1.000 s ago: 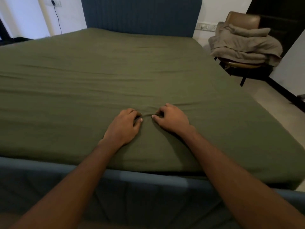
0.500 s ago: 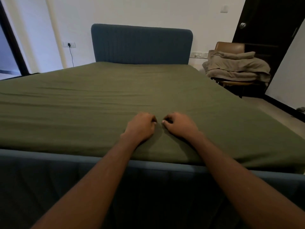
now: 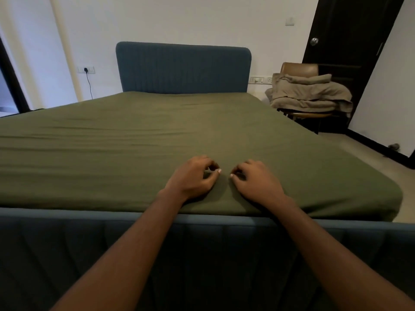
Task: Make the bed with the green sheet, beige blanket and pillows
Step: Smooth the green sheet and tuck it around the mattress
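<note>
Green sheet (image 3: 157, 135) under curled, half-hidden fingers (image 3: 203, 161)

A plain olive-green sheet (image 3: 157, 135) is seen. The headboard (image 3: 183, 68) is coloured slate blue with fine vertical ribbing, and the footboard (image 3: 67, 243) is shown in a darker blue with wider vertical channels. A beige blanket (image 3: 310, 95) is piled on a brown chair (image 3: 299, 68). The door (image 3: 350, 41) is finished near-black and the wall (image 3: 179, 19) is painted white.

The sheet (image 3: 157, 131) covers the bed (image 3: 89, 239), with the headboard (image 3: 183, 68) at the bed's far end. The left hand (image 3: 190, 179) and right hand (image 3: 257, 184) rest just beside each other on the sheet near the bed's foot. Right of the bed a chair (image 3: 299, 69) holds the blanket (image 3: 312, 93), with a door (image 3: 336, 30) behind it.
</note>
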